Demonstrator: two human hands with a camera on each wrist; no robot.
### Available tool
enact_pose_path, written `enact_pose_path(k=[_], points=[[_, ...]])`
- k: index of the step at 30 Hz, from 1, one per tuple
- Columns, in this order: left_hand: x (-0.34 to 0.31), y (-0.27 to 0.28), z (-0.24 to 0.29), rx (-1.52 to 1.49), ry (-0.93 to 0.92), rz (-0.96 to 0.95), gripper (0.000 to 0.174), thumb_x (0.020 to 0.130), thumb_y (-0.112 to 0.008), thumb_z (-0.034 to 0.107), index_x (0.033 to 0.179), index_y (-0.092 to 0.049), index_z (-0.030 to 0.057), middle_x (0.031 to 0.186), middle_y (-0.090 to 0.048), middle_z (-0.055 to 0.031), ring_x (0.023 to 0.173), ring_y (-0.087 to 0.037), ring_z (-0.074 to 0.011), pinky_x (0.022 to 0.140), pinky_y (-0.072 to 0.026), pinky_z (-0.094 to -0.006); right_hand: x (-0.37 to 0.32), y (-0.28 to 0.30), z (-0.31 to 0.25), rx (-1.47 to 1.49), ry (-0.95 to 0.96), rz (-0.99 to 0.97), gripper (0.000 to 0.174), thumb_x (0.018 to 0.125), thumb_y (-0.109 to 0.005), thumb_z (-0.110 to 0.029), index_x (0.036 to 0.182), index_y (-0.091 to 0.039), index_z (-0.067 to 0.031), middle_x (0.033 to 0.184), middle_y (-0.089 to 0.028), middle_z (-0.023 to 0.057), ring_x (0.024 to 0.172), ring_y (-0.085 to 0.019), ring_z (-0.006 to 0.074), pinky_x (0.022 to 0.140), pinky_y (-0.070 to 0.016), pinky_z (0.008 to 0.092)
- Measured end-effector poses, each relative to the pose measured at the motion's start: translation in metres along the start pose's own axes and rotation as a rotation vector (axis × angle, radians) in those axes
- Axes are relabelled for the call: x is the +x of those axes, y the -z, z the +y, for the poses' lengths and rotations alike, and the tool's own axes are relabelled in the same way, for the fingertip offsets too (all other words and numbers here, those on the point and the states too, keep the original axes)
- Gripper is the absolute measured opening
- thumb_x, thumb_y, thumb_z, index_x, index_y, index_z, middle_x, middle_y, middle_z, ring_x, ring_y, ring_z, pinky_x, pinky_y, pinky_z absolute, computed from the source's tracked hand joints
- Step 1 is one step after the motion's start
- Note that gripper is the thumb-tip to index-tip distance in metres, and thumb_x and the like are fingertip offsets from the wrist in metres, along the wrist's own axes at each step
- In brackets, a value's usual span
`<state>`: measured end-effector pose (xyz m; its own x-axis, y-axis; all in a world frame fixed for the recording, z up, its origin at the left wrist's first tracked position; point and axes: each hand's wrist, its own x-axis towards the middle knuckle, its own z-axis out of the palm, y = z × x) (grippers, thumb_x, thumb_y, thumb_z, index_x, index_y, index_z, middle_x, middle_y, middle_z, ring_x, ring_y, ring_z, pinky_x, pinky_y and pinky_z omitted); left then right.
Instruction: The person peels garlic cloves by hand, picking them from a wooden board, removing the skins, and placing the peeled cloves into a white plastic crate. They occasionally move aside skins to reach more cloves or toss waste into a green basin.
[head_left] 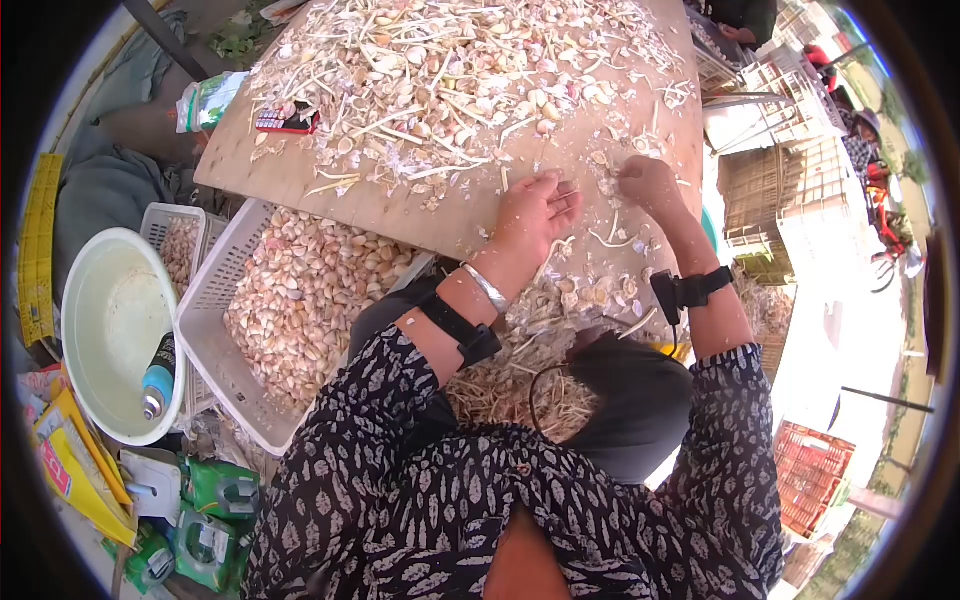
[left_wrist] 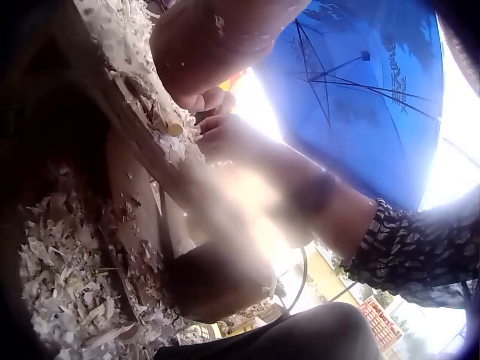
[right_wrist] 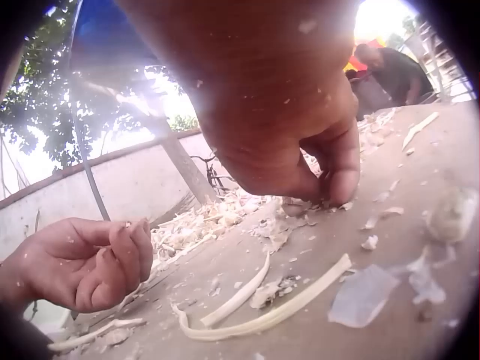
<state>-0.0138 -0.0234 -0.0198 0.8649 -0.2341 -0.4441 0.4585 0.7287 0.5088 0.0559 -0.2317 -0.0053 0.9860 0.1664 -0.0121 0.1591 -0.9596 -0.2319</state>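
Note:
My left hand [head_left: 540, 212] is held palm up above the near edge of a wooden board [head_left: 225, 165], its fingers loosely curled and holding nothing I can see. In the right wrist view, the same left hand [right_wrist: 86, 262] has small white flecks on it. To its right, my right hand [head_left: 650, 187] reaches down with bent fingers, fingertips [right_wrist: 341, 187] right at the board among scraps of garlic skin [right_wrist: 274, 232]. Whether it pinches a scrap I cannot tell. Pale dry garlic stalks [right_wrist: 270, 319] lie in front of this hand. Loose garlic cloves and peel [head_left: 440, 90] cover the board's far part.
A white crate [head_left: 200, 320] full of cloves stands left of my knees, beside a pale basin [head_left: 110, 290] with a blue bottle [head_left: 158, 380] in it. A red phone [head_left: 287, 120] lies on the board. Stacked crates [head_left: 785, 190] stand on the right; husks [head_left: 520, 390] lie below.

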Motion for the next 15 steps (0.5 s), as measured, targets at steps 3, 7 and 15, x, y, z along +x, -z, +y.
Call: enact_pose_path(k=[3,7,15], points=[[0.009,-0.004,0.007,-0.188,0.031,0.055,0.028,0.093,-0.048,0.018,0.112,-0.045,-0.0026,0.11,-0.052,-0.0192,0.101,-0.054,-0.0294,0.088,-0.0466,-0.0419,-0.006,0.02,-0.037,0.888,-0.316,-0.293,0.014,0.078,-0.062,-0.008,0.091,-0.063,-0.0028,0.084,-0.066,0.0089,0.076,-0.063,0.0178,0.066,-0.0502,0.0265],[0.009,-0.001,0.013,-0.309,0.039,0.044,0.029,0.093,-0.048,0.018,0.113,-0.044,-0.002,0.115,-0.047,-0.0213,0.103,-0.051,-0.0307,0.091,-0.0458,-0.0424,0.0,0.029,-0.035,1.072,-0.2,-0.07,0.015,0.083,-0.062,-0.01,0.094,-0.065,-0.0006,0.081,-0.064,0.0025,0.072,-0.06,0.0087,0.063,-0.0487,0.0201],[0.007,0.013,0.051,-0.2,-0.256,0.107,0.017,0.091,-0.044,0.0,0.107,-0.049,0.0002,0.081,-0.056,-0.0086,0.063,-0.05,-0.0138,0.058,-0.0451,-0.0263,-0.018,0.004,-0.029,0.446,0.185,-0.099,0.018,0.075,-0.063,-0.01,0.091,-0.066,-0.0043,0.084,-0.065,0.0111,0.073,-0.063,0.0222,0.066,-0.0484,0.0321]])
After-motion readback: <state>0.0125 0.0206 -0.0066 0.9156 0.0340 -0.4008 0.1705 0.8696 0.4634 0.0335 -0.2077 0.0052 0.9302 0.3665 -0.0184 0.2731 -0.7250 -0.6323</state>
